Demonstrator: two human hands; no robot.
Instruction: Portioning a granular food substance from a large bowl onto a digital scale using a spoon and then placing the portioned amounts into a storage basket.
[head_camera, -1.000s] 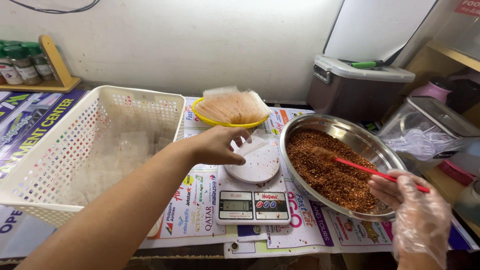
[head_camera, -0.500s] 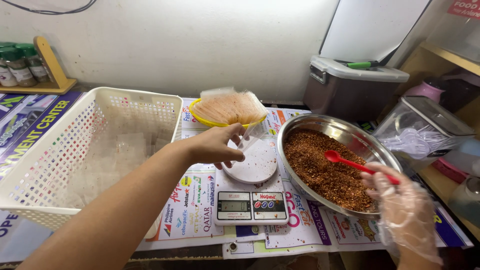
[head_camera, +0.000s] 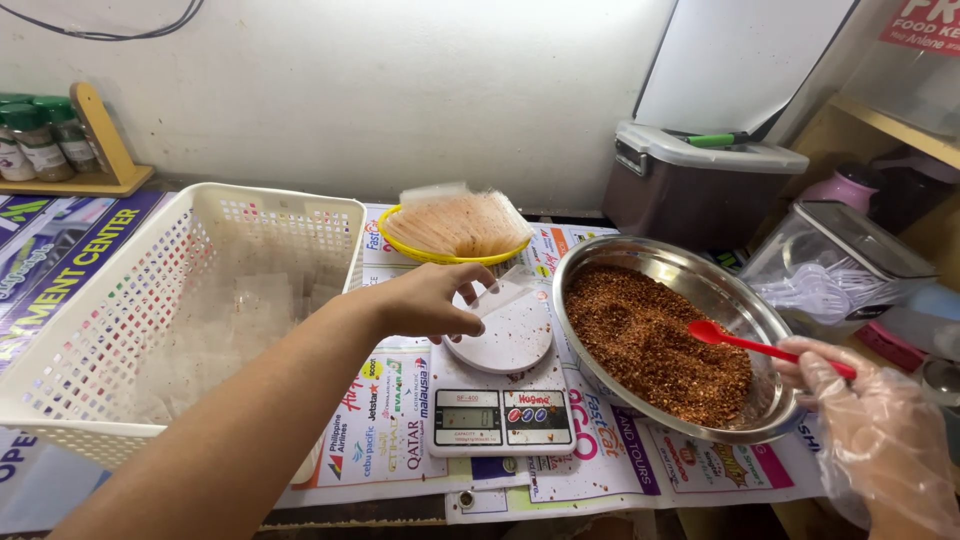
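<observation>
The person's bare left hand (head_camera: 432, 300) hovers over the round white platform of the kitchen scale (head_camera: 500, 385), fingers curled around a small clear plastic pouch (head_camera: 500, 297) held just above it. Right of the scale, the gloved right hand (head_camera: 880, 420) is closed on the handle of a red spoon (head_camera: 760, 344), whose bowl rests on the reddish-brown spice mix filling the steel bowl (head_camera: 672, 262). Left of the scale stands a white plastic basket (head_camera: 280, 215) on the bench (head_camera: 390, 440); behind the scale, a yellow bowl (head_camera: 400, 240) holds stacked pouches.

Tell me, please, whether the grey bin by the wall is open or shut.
Shut: the grey bin has its pale lid lying flat across the top, with a green marker resting on it.
</observation>
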